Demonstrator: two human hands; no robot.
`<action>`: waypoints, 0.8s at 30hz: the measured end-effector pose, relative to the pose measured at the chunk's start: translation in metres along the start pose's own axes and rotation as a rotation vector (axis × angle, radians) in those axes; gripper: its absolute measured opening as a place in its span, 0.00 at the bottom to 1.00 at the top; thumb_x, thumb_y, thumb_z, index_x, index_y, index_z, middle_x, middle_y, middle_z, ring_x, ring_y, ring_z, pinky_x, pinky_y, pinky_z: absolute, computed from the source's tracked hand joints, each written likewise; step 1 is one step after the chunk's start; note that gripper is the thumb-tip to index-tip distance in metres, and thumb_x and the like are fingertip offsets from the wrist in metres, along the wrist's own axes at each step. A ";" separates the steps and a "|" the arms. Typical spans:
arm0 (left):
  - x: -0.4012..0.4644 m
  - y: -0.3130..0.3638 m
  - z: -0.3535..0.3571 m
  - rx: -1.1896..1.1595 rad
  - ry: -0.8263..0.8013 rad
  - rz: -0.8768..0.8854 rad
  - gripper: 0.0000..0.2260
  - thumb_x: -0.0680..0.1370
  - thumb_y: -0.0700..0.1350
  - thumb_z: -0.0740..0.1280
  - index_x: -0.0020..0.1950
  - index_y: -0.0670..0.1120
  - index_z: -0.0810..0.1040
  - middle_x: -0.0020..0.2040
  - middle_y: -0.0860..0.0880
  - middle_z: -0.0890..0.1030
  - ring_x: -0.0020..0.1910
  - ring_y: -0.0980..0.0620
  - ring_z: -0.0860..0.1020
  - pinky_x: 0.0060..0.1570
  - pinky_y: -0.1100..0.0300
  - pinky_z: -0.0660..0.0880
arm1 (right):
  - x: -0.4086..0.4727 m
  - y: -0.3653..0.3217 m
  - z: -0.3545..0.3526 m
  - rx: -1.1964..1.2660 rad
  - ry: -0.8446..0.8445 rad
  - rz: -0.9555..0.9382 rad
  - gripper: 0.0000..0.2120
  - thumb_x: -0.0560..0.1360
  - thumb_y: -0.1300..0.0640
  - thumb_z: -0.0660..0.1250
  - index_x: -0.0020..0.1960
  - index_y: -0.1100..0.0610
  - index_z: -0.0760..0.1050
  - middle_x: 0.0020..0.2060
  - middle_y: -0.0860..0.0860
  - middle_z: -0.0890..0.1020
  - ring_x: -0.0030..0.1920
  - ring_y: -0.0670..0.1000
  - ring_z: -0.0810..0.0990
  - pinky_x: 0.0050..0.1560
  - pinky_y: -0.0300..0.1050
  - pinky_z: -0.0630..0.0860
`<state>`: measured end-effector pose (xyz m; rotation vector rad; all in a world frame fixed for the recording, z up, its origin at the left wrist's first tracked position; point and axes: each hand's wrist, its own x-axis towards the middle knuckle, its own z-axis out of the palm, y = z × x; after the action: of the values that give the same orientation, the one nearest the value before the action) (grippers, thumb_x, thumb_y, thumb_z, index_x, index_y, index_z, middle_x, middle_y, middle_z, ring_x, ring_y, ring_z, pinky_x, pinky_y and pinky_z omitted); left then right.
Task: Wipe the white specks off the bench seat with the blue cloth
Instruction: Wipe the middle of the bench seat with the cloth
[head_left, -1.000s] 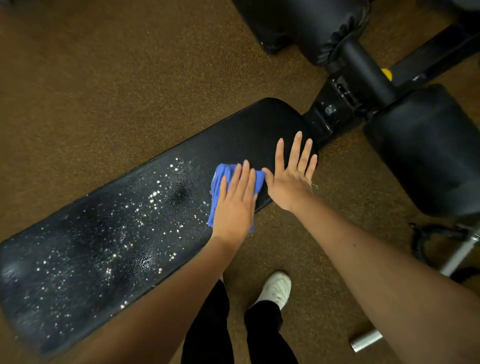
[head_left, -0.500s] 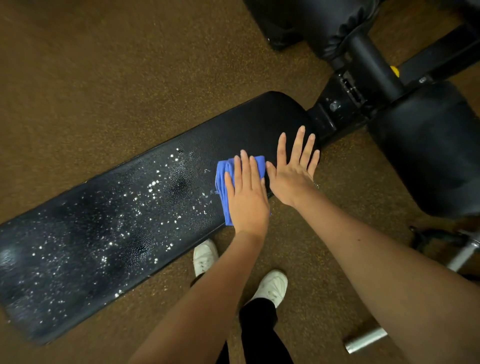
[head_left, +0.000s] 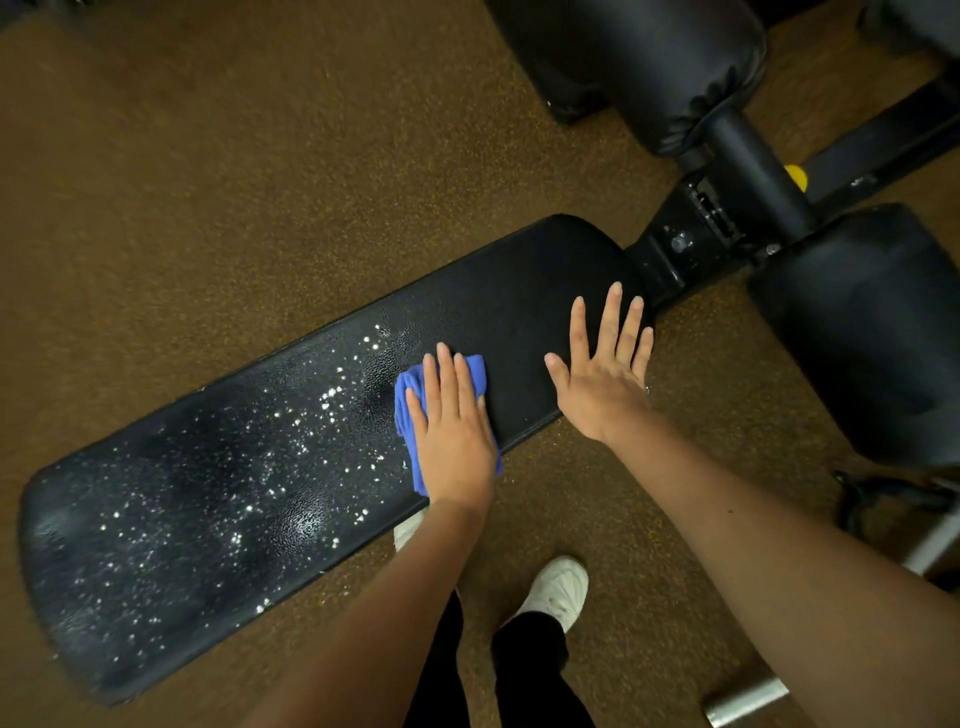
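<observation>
**Coach:** Brown speckled flooring (head_left: 208, 156) all round, and the black bench seat (head_left: 519, 291) running diagonally across it. Where are your 2 hands?

**Trainee:** My left hand (head_left: 454, 431) lies flat on the blue cloth (head_left: 408, 410), fingers straight, pressing it onto the seat near the front edge. My right hand (head_left: 602, 379) is spread open on the bare seat beside it, holding nothing, just bracing.

**Coach:** And the white specks (head_left: 291, 441)?

**Trainee:** Scattered thickly from just left of the cloth all the way to the far left end. Under and around my right hand the seat looks dark and free of them.

**Coach:** So I'd judge most of the job is ahead. Keep the palm flat and the pressure even, and sweep leftward along the length in overlapping passes.

**Trainee:** What about the edges?

**Coach:** Run the cloth right over them, or specks may collect along the rim. If it loads up, refold to a fresh face so you aren't smearing. Leave the right hand planted to steady the bench.
</observation>
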<state>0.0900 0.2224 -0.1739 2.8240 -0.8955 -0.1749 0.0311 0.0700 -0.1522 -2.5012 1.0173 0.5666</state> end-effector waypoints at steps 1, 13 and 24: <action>0.006 0.005 0.002 0.004 -0.002 0.004 0.22 0.80 0.46 0.48 0.72 0.39 0.62 0.73 0.41 0.63 0.72 0.43 0.60 0.68 0.42 0.56 | 0.000 0.000 0.000 0.000 0.002 0.003 0.32 0.80 0.42 0.42 0.69 0.53 0.23 0.70 0.60 0.26 0.70 0.62 0.26 0.69 0.58 0.31; -0.019 0.044 0.012 0.059 -0.029 0.142 0.23 0.80 0.47 0.45 0.74 0.42 0.56 0.74 0.45 0.61 0.73 0.47 0.57 0.69 0.48 0.56 | 0.001 0.000 0.001 -0.014 0.003 0.013 0.32 0.80 0.42 0.42 0.68 0.52 0.23 0.70 0.60 0.26 0.70 0.61 0.26 0.68 0.57 0.30; 0.035 0.048 0.008 0.021 0.000 -0.056 0.23 0.80 0.48 0.45 0.74 0.42 0.59 0.74 0.44 0.60 0.73 0.47 0.58 0.70 0.48 0.55 | 0.000 0.001 0.001 -0.005 0.008 0.005 0.32 0.80 0.42 0.43 0.70 0.53 0.24 0.70 0.60 0.26 0.70 0.62 0.26 0.69 0.58 0.32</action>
<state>0.0901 0.1625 -0.1747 2.8698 -0.8239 -0.1739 0.0305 0.0695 -0.1531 -2.5079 1.0271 0.5623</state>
